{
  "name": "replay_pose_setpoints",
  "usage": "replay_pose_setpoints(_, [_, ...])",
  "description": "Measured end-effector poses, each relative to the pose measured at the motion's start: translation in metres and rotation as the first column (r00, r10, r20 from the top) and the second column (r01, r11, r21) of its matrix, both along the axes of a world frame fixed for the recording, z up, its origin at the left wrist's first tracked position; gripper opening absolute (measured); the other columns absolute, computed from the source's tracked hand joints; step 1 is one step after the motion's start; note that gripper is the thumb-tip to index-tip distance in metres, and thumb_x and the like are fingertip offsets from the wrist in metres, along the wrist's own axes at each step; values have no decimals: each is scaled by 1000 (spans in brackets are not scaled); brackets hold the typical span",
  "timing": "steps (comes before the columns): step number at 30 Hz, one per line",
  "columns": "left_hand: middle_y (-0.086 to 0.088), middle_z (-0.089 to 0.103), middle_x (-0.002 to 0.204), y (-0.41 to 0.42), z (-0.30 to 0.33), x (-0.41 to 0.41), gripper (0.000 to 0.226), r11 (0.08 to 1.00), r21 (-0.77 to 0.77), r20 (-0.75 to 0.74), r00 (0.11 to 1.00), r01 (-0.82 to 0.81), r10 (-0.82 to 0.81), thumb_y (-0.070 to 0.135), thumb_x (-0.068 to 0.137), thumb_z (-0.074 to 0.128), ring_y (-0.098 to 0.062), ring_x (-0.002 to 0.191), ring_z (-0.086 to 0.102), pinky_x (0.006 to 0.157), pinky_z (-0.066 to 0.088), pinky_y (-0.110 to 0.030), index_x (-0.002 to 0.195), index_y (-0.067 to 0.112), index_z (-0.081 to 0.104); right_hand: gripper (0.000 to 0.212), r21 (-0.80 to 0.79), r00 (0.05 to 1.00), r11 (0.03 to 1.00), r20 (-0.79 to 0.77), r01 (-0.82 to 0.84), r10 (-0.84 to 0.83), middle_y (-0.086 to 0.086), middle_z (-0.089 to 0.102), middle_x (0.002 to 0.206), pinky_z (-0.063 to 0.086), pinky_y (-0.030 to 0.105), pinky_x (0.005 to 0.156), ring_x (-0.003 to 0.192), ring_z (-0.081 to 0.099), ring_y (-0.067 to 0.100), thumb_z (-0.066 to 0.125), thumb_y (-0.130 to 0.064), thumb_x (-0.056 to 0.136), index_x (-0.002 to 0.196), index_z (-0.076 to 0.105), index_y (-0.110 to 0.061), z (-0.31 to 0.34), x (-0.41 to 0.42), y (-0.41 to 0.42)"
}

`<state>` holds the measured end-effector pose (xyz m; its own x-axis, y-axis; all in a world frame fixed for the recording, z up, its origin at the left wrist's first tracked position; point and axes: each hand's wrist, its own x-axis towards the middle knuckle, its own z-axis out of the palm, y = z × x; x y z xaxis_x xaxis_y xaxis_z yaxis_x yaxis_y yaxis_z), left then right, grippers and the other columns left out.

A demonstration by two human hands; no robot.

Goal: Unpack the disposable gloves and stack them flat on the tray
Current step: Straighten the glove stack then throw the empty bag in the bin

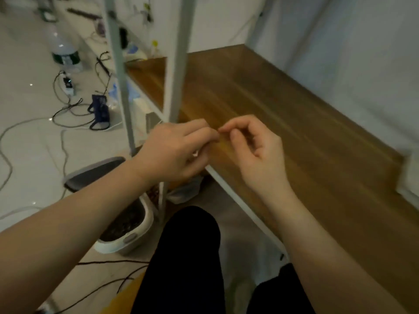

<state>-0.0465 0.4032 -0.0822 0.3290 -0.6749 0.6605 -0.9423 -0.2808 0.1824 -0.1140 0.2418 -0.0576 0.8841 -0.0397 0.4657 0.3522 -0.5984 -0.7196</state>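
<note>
Gloves not clearly showing; perhaps a thin clear film is hanging between the fingertips, too blurred to confirm. Left hand [179,150] and right hand [254,143] are meeting over the table [294,114] edge, fingers curling in a pinch. Likely handling light, limp, clingy; pinching at the cuff should suit. Tray not showing.

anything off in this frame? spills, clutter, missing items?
No tray or glove pack in view. Cables sprawl loose across the floor beside a water bottle. Both hands, left and right, pinch together at fingertips; too blurred to tell what they hold.
</note>
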Motion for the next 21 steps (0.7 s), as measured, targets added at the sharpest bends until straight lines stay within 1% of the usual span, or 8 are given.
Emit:
replay_pose_setpoints(2, [-5,63,82,-42,14,-13,18,996,54,24,997,66,-67,16,88,45,-16,54,54,40,41,-26,98,11,58,15,-56,990,990,67,127,-123,-4,63,89,48,18,77,86,60,5,49,-6,92,93,62,-14,10,-28,-42])
replay_pose_setpoints(6, [-4,63,88,-117,26,-29,29,979,147,-19,990,143,-142,22,86,42,-12,57,54,41,39,-20,99,8,63,14,-149,944,933,78,328,-320,-12,58,92,43,9,78,87,55,-1,49,-11,91,96,60,-19,18,-77,-115])
replay_pose_setpoints(10, [-3,63,94,-213,34,-46,29,944,170,-68,959,284,-276,23,86,44,-5,66,50,52,38,-10,101,9,63,15,-163,849,839,-13,519,-528,-6,58,101,44,15,81,93,54,5,52,-11,93,99,56,-24,25,-139,-187])
replay_pose_setpoints(12, [-2,62,97,-260,36,-59,24,912,210,-97,936,352,-339,19,87,48,-8,67,54,54,44,-16,104,10,63,15,-157,771,770,-66,618,-633,-7,58,104,45,19,84,97,53,4,51,-13,94,99,55,-26,26,-168,-217])
replay_pose_setpoints(14, [1,60,99,-312,38,-75,20,873,256,-116,910,415,-399,15,89,53,-7,66,52,56,43,-16,107,13,62,15,-125,682,689,-94,714,-725,-9,56,105,45,20,87,100,52,3,50,-13,94,99,55,-26,26,-200,-250])
replay_pose_setpoints(18, [10,52,115,-365,30,-91,28,844,326,-278,897,425,-344,20,92,51,-4,85,54,72,48,-20,120,24,53,16,-127,570,587,-150,799,-808,-10,53,109,41,23,93,105,49,5,51,-12,94,99,55,-27,11,-235,-285])
replay_pose_setpoints(20, [8,47,128,-390,26,-100,34,826,378,-327,895,419,-304,28,94,50,-6,97,53,80,48,-23,127,25,48,17,-182,462,486,-160,855,-873,-7,47,124,34,24,101,122,42,10,53,-12,92,102,56,-25,-4,-250,-302])
replay_pose_setpoints(21, [5,43,136,-402,21,-101,40,825,412,-323,908,388,-267,35,93,51,-10,107,51,87,47,-27,131,25,44,20,-196,374,406,-178,893,-910,-3,40,136,30,27,107,131,34,13,54,-13,92,109,56,-23,-12,-255,-311])
